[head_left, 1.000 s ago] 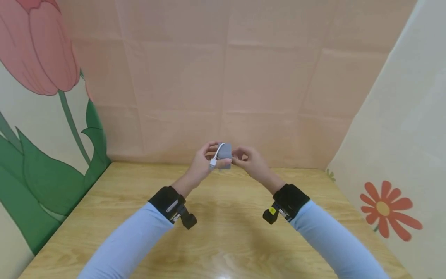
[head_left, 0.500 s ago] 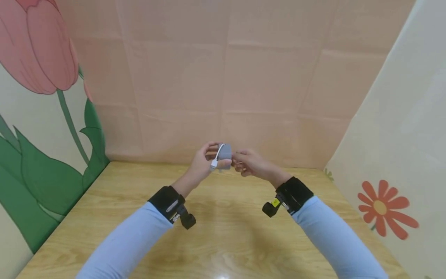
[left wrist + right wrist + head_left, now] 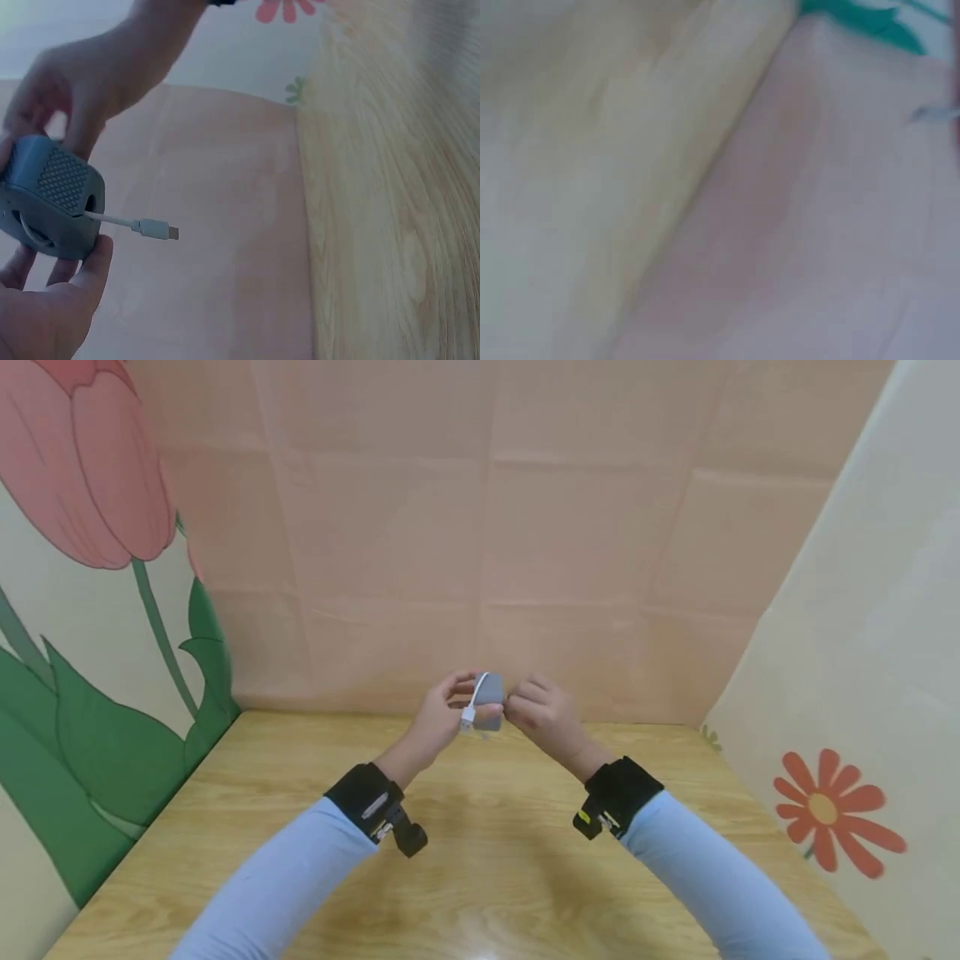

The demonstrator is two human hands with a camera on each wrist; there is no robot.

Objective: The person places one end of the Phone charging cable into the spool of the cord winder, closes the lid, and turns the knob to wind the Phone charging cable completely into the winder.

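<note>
A small grey box-shaped device [image 3: 489, 699] with a mesh face [image 3: 61, 181] is held in the air above the far part of the wooden table [image 3: 480, 877]. A short white cable with a plug [image 3: 470, 713] hangs out of it; its plug [image 3: 154, 228] points free. My left hand [image 3: 442, 714] grips the device from the left, thumb under it. My right hand [image 3: 542, 714] pinches its right side with curled fingers. In the left wrist view my left hand [image 3: 41, 311] sits below the device and the right hand [image 3: 67, 82] above it. The right wrist view is blurred and shows neither hand.
Pink paper wall [image 3: 480, 543] closes the back; a tulip panel [image 3: 82, 568] stands on the left and a cream panel with a red flower [image 3: 825, 810] on the right. Black wrist straps with cameras [image 3: 390, 827] sit on both light-blue sleeves.
The right hand has closed in on the device's right side and turned knuckles up. The device and cable shifted slightly right. The left hand keeps its grip.
</note>
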